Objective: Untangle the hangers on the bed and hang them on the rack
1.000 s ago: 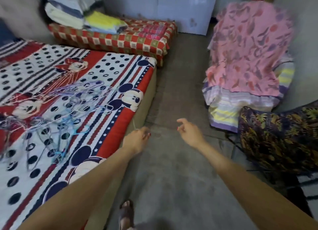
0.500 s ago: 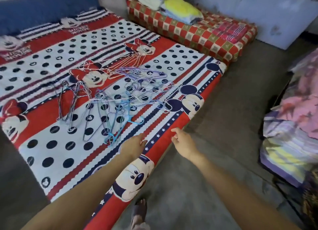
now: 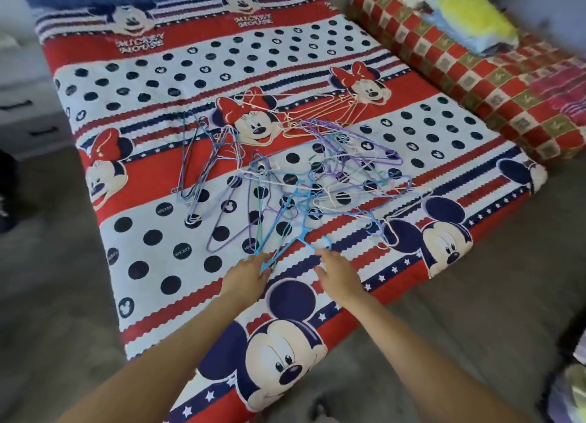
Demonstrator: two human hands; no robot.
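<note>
Two bare hands reach over the near edge of the bed with the red, white and navy cartoon-mouse sheet (image 3: 152,264): the left hand (image 3: 245,277) has its grip curled onto the tip of a light-blue wire hanger (image 3: 287,242), while the right hand (image 3: 337,273) hovers open just beside the same hanger. One tangled heap of thin wire hangers in blue, purple, white and peach (image 3: 317,169) sprawls across the middle of the bed, too knotted to count. One red-and-gold checked mattress (image 3: 475,77) lies beyond the bed.
</note>
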